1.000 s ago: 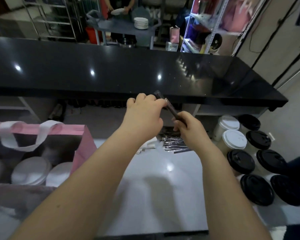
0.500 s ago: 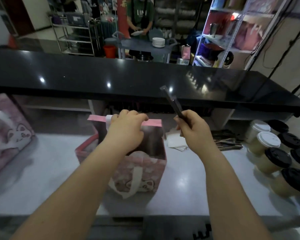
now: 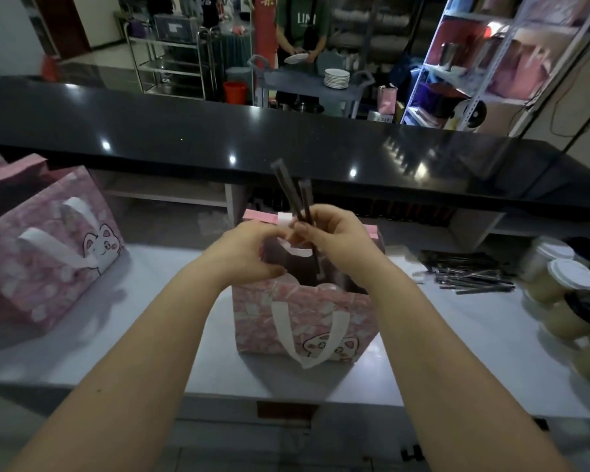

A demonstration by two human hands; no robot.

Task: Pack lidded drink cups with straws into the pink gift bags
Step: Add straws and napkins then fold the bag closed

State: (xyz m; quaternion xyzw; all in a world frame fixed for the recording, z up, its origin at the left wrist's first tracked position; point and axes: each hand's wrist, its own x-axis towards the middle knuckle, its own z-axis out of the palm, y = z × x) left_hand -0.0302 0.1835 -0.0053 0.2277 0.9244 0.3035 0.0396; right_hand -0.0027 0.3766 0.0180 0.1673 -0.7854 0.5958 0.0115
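Note:
An open pink gift bag [image 3: 307,318] with a cat print and white handles stands at the middle of the white counter. My right hand [image 3: 334,240] is over its mouth and pinches two dark wrapped straws [image 3: 288,189]. They stand almost upright, and one lower end dips into the bag. My left hand [image 3: 249,253] is at the bag's left rim, with its fingers curled on the edge by the white handle. The bag's inside is dark, so I cannot make out any cups there. Lidded drink cups [image 3: 573,277] with white and black lids stand at the right edge.
A second pink gift bag [image 3: 48,240] leans at the left of the counter. A pile of wrapped straws [image 3: 470,274] lies right of the bag. A black raised bar top [image 3: 286,137] runs behind. A person stands far back at a cart holding plates [image 3: 336,78].
My right hand has brought the straws left over the bag's mouth and lowered them. My left hand has shifted from the far rim towards the right hand.

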